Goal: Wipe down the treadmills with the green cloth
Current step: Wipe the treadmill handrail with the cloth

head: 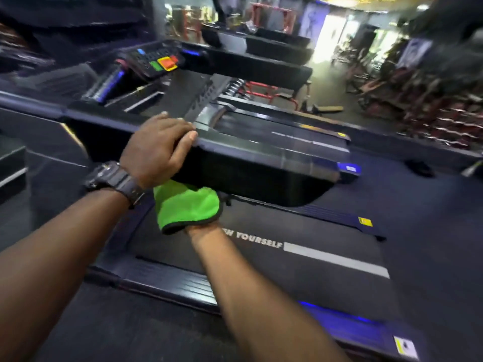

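A black treadmill stands in front of me, its belt (300,257) printed with "YOURSELF". My left hand (156,150), with a dark watch on the wrist, grips the top of the treadmill's wide black side handrail (261,163), fingers curled over its edge. The green cloth (187,205) with a dark hem lies bunched over my right hand (202,228), which holds it against the underside of that handrail. Only the wrist shows; the fingers are hidden under the cloth.
The console (156,61) with green, orange and red buttons sits at the upper left. A second treadmill (287,137) runs parallel behind the handrail. Red gym machines and weight racks (431,105) fill the far right. Dark floor (431,231) lies to the right.
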Motion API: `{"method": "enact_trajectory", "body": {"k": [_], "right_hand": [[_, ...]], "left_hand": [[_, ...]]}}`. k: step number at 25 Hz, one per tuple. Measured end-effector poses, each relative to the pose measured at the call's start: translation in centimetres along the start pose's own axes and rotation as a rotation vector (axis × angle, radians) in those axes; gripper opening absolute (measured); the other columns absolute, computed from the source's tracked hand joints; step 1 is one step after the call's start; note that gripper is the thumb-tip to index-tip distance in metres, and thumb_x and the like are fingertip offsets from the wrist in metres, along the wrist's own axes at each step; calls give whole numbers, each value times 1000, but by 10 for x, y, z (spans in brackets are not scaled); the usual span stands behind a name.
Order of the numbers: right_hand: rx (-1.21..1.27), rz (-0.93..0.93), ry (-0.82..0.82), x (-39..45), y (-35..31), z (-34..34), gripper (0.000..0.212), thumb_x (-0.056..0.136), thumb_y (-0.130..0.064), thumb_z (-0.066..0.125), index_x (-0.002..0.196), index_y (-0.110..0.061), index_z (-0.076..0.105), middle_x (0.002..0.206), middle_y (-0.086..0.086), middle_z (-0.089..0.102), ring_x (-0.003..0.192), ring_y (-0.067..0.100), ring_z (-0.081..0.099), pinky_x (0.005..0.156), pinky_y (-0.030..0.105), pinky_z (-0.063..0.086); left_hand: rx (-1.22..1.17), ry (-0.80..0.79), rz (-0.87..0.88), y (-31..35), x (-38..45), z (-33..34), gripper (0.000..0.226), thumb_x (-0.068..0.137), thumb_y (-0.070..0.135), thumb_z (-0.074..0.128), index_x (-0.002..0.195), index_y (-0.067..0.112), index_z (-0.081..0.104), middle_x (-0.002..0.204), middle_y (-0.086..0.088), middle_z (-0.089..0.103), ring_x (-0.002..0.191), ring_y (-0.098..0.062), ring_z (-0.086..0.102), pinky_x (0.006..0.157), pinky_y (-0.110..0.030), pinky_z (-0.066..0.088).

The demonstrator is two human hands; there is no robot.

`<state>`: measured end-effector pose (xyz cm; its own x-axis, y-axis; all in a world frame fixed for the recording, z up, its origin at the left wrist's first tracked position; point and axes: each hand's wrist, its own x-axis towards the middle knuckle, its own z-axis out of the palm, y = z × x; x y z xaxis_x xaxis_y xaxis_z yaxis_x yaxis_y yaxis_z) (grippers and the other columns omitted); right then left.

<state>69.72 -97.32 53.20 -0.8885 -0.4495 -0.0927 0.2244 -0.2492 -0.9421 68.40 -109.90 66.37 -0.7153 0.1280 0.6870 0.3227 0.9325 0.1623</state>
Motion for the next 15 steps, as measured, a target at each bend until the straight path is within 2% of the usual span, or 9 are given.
{"method": "enact_trajectory", "body": {"k": [1, 3, 4, 6, 8, 9, 11, 13, 15], "right_hand": [[59, -94, -8, 7, -2, -21, 21, 84, -53, 61, 65, -60, 68, 76, -36, 66, 77, -16, 63, 97, 28, 41], [230, -87, 2, 3, -4, -37, 36, 50, -72, 76, 77, -48, 75, 90, -26, 72, 87, -5, 68, 86, 21, 51], [258, -76, 48, 1, 1, -44, 31, 54, -72, 74, 74, -48, 75, 88, -26, 72, 86, -5, 68, 83, 16, 52], [306, -162, 128, -20, -7, -61, 26, 84, -62, 53, 79, -49, 75, 91, -25, 72, 90, -5, 67, 86, 11, 49], [442, -225, 249, -28, -8, -81, 49, 95, -61, 32, 116, -33, 66, 114, -4, 71, 107, 14, 66, 95, 31, 51], [517, -197, 365, -32, -15, -89, 60, 97, -62, 20, 123, -23, 58, 115, 8, 69, 105, 25, 66, 90, 40, 53], [709, -77, 402, -46, -36, -93, 61, 96, -55, 20, 97, -17, 68, 86, 12, 71, 76, 27, 70, 68, 39, 58], [830, -158, 478, -73, -63, -93, 44, 85, -47, 37, 65, -23, 68, 60, 2, 64, 53, 20, 62, 55, 25, 53], [728, -363, 657, -83, -76, -94, 26, 83, -44, 47, 82, -23, 62, 70, -1, 63, 62, 20, 59, 63, 27, 49]], "left_hand": [[-18, -14, 106, 15, 3, 6, 45, 100, 35, 36, 109, 5, 68, 114, -13, 69, 108, -27, 63, 102, -37, 39], [-21, -81, 208, 62, 12, 23, 46, 100, 37, 37, 112, 3, 66, 117, -15, 67, 110, -29, 61, 101, -37, 42], [-26, -74, 215, 78, 11, 36, 47, 99, 38, 38, 115, 3, 65, 120, -15, 66, 113, -29, 60, 101, -38, 43], [-7, -47, 175, 93, 8, 46, 49, 99, 41, 38, 120, 4, 63, 125, -13, 64, 119, -27, 58, 104, -39, 43], [12, -10, 117, 96, 7, 50, 50, 98, 40, 37, 123, 6, 62, 129, -12, 62, 123, -25, 56, 107, -39, 40], [14, -21, 104, 100, 8, 49, 50, 98, 39, 36, 125, 6, 62, 130, -12, 61, 125, -24, 54, 109, -39, 39], [17, -71, 80, 107, 7, 48, 51, 96, 38, 33, 127, 7, 60, 133, -12, 59, 129, -22, 51, 112, -38, 36], [-4, -84, 46, 110, 8, 46, 53, 95, 37, 32, 129, 7, 59, 135, -11, 57, 131, -21, 49, 114, -37, 32], [-18, -92, 8, 111, 8, 46, 54, 93, 35, 31, 130, 7, 58, 137, -11, 56, 132, -20, 48, 116, -35, 29]]}}
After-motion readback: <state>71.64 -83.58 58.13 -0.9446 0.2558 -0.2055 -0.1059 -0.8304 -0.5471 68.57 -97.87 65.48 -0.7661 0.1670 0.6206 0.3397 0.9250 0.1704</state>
